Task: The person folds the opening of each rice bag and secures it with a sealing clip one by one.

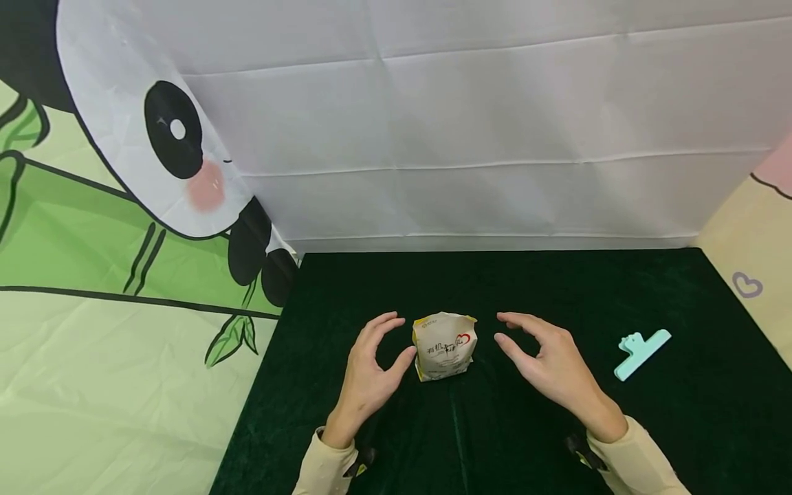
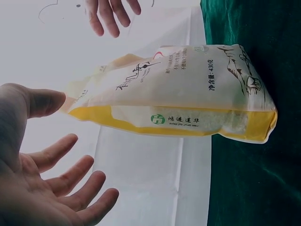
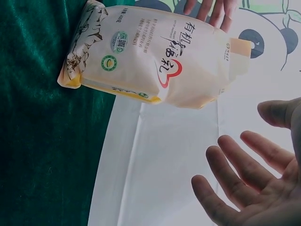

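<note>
A cream paper food bag [image 1: 444, 347] with yellow side panels and a red heart print stands upright on the dark green cloth. To its left is my left hand [image 1: 371, 375], fingers spread, its thumb tip close to the bag's edge. My right hand [image 1: 553, 361] hovers on the other side, a wider gap from the bag, thumb and fingers apart and holding nothing. The left wrist view shows the yellow side of the bag [image 2: 178, 120] beside relaxed fingers. In the right wrist view, the printed front of the bag [image 3: 136, 52] faces my loosely spread fingers.
A mint-green bag clip [image 1: 641, 354] lies on the cloth to the right of my right hand. The green cloth [image 1: 526, 275] covers the table up to a white fabric backdrop [image 1: 470, 117]. A panda-printed sheet [image 1: 124, 261] hangs at the left.
</note>
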Demonstrator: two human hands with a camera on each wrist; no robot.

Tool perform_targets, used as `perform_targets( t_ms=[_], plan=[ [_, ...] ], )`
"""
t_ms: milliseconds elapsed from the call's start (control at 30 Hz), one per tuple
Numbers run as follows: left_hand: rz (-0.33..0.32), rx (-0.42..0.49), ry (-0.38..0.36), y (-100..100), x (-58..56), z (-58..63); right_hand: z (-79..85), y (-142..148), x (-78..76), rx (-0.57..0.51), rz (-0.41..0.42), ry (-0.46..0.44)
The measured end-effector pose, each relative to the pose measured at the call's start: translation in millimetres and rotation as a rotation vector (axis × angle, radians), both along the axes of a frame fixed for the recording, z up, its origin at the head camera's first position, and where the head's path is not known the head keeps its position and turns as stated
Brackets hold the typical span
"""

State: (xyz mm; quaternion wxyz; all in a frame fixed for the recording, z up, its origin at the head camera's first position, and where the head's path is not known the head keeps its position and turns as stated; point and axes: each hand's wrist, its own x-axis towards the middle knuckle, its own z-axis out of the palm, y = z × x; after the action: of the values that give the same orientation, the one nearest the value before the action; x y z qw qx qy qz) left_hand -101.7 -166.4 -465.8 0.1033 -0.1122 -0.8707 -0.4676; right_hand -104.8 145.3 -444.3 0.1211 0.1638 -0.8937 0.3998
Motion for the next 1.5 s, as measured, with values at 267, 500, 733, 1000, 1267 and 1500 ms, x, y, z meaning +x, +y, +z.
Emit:
perform_targets(
  t_ms=[267,500,733,1000,1267,1500],
  plan=[
    [-0.01,0.013,-0.008,3,-2.1,0.0,-0.8,-2,-1.8,0.006,0.002,0.004],
    [-0.025,0.036,0.007,7,-2.9,1.5,-1.2,-5,-2.2,0.003,0.006,0.004],
    [-0.036,0.061,0.021,12,-5.0,2.6,-0.5,-7,-3.2,-0.001,0.016,0.001],
    [-0.046,0.073,0.022,17,-7.1,2.3,-0.4,-9,-5.0,0.003,0.02,0.001],
    [-0.047,0.081,0.032,20,-7.7,4.1,-0.6,-14,-6.7,-0.014,0.031,0.005],
    [-0.052,0.082,0.04,20,-7.3,5.0,-1.7,-18,-7.0,-0.02,0.034,0.001]
  ],
)
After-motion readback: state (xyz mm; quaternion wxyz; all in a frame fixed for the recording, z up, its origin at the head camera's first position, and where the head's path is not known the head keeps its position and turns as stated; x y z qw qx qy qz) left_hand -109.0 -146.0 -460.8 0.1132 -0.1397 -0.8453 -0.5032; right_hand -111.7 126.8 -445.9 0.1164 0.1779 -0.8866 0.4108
